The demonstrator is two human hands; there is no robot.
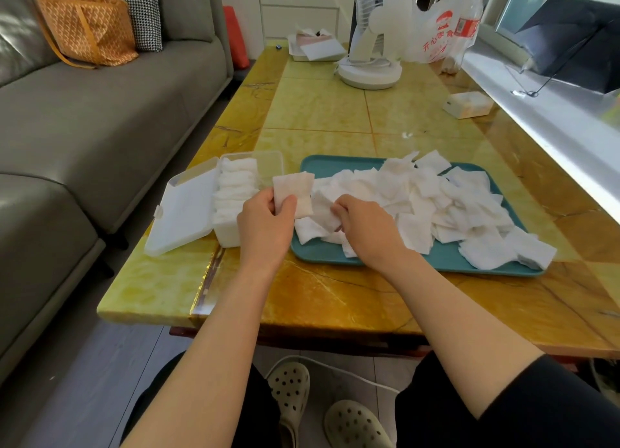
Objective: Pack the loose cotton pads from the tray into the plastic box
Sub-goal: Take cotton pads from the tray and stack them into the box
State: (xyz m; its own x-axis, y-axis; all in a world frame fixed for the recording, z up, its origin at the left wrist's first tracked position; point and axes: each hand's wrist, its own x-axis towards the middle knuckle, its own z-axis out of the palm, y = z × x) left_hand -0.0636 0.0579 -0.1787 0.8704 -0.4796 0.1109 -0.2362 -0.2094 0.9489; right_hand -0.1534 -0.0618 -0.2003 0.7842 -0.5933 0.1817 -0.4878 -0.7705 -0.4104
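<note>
A teal tray (318, 251) lies on the table, heaped with several loose white cotton pads (436, 206). To its left stands a clear plastic box (231, 232) with its lid (184, 212) flipped open, a row of pads packed upright inside. My left hand (265, 222) holds a small stack of pads (295, 189) upright between thumb and fingers, just right of the box. My right hand (364, 226) is over the tray's left end, its fingers pinching one pad (323, 209) in the pile.
A yellow marble-look table (318, 112) carries a white fan (370, 68), a small tissue pack (468, 104), a white tray of papers (315, 48) and a plastic bag with a bottle (446, 28). A grey sofa (100, 112) runs along the left. A window sill (553, 118) borders the right.
</note>
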